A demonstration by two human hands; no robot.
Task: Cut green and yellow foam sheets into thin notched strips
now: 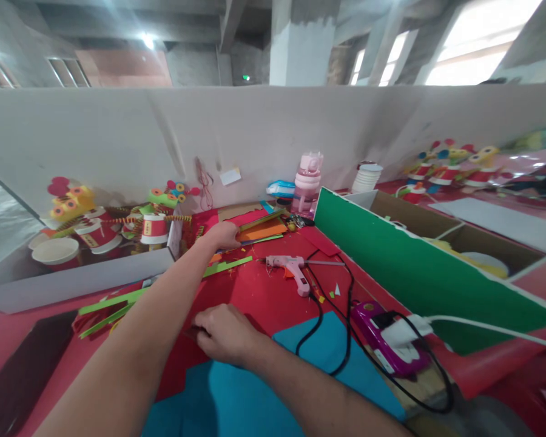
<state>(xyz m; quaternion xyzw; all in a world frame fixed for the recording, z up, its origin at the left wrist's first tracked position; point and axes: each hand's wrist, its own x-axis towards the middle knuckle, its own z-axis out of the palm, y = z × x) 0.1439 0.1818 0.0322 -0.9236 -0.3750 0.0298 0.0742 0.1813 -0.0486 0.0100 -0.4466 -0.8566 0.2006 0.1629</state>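
Note:
My left hand (224, 235) reaches forward to the near-left edge of a pile of coloured paper strips (264, 229), orange and green among them. Its fingers point down and are mostly hidden behind the back of the hand. Closer to me, my right hand (225, 332) is curled low over the red tabletop (250, 297). The fingers bend inward, and I cannot make out what they hold, if anything. A pink hot glue gun (291, 267) lies to the right of both hands, a glue stick poking from its back. Blue sheets (236, 397) lie under my right forearm.
At left, a white box (91, 282) holds paper-cup figures (155, 227). A green-sided divided box (391, 267) stands at right, near a purple power strip (386, 337) with black cables. Behind are a pink bottle (307, 182) and a white partition (255, 133).

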